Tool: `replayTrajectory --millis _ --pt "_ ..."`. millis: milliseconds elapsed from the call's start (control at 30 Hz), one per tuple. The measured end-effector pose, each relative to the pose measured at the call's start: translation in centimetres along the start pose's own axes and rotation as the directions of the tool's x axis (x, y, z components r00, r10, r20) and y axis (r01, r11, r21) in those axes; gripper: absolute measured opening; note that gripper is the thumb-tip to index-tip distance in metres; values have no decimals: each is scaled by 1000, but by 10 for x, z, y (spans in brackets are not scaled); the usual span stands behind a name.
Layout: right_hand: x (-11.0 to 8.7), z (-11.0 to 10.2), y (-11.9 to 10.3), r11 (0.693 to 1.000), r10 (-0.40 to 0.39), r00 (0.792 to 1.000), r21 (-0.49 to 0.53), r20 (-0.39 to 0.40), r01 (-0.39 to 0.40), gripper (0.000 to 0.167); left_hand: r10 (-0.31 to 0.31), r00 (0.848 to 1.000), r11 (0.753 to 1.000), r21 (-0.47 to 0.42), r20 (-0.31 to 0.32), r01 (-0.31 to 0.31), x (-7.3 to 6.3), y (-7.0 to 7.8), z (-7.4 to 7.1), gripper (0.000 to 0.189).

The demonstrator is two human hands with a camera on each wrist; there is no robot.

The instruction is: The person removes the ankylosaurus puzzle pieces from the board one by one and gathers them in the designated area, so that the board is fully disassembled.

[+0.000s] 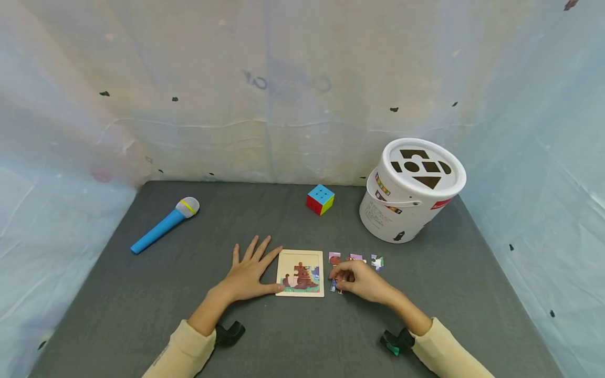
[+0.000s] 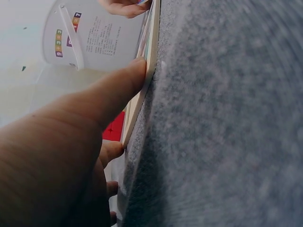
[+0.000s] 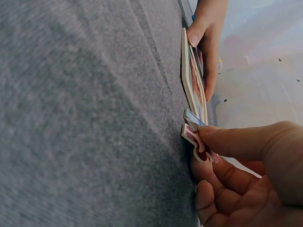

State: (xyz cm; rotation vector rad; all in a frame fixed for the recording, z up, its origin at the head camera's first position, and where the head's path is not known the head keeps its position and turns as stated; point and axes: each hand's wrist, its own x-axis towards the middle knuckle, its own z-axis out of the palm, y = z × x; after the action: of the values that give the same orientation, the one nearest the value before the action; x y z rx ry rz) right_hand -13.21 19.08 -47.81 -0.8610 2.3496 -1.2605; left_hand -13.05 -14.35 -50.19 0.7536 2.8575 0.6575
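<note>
Your setting looks makeshift and booth-like: pale, creased sheeting (image 1: 302, 126) hangs across the upper frame and both sides, enclosing a grey table (image 1: 255, 212) below.

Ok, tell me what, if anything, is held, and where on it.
The right hand pinches a puzzle piece, apparently by its edges; the left hand merely touches the puzzle frame.

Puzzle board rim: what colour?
Pale cream; the puzzle board rim shows best in the head view.
</note>
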Motion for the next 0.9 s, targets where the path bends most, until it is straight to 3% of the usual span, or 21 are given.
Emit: replayTrajectory --millis 600,900 --pt "1 -1 -3 996 -52 999 -74 7 52 17 -7 1000 1000 14 -6 7 -2 3 -1 95" --pt "3 3 0 995 -34 998 -100 -58 28 13 1 1000 1000 17 -12 0 -1 2 -1 94"
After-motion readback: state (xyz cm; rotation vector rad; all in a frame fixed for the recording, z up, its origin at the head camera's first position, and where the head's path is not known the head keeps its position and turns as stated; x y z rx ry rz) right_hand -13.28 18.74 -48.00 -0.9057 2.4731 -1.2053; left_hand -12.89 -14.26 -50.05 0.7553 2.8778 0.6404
